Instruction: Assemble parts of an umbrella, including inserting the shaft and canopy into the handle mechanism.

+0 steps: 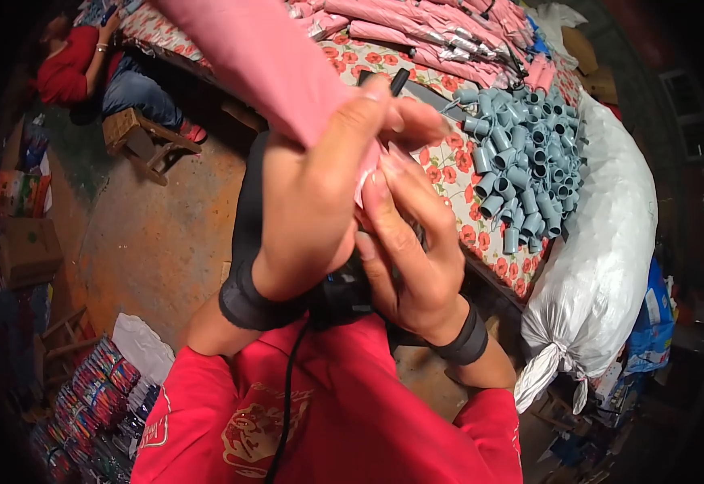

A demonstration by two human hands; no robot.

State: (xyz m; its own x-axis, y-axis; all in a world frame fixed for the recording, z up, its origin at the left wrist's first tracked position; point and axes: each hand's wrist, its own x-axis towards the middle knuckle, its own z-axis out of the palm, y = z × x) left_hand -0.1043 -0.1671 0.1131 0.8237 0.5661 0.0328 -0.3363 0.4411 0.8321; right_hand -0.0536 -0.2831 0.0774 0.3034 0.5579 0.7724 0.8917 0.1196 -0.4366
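A rolled pink umbrella (263,68) slants in from the top edge, its lower end between my hands. My left hand (312,189) is wrapped about that end, some of its fingers smeared by motion. Close against it, my right hand (416,250) pinches the umbrella's tip with thumb and fingers. What exactly lies under those fingertips is hidden. Black bands circle both wrists. To the right of my hands, a heap of grey-blue plastic umbrella handles (521,161) with cord loops lies on the table.
The table has a red-flowered cloth (461,230). More pink umbrellas (441,32) with silvery linings are piled at its far side. A stuffed white sack (598,234) leans along the right edge. A person (74,68) in red sits at far left by a wooden stool (146,137).
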